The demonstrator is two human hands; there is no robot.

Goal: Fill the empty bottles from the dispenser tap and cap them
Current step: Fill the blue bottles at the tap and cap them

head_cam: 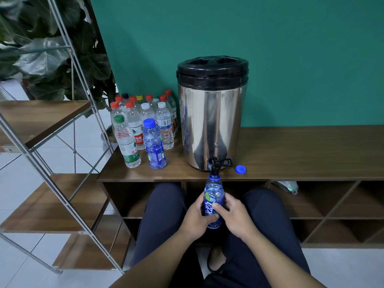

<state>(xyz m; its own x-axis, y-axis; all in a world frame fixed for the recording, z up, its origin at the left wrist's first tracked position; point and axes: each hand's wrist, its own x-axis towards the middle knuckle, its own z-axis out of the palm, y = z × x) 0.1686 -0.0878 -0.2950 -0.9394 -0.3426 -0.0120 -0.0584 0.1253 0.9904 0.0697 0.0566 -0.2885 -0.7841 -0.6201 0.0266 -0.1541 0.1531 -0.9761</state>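
While under tap (214, 163), bottle (214, 191) between hands (216, 217)

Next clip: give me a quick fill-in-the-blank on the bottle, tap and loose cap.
1. Both hands, left and right, hold the ____ bottle.
2. Its mouth sits under the dispenser's ____.
3. The loose blue cap lies on the ____ of the dispenser.

Missing: blue; tap; right

dispenser (212, 121) on shelf top (301, 150) | capped bottles (143, 125) left | loose cap (240, 169) right | open bottle (214, 202) under tap (214, 164)
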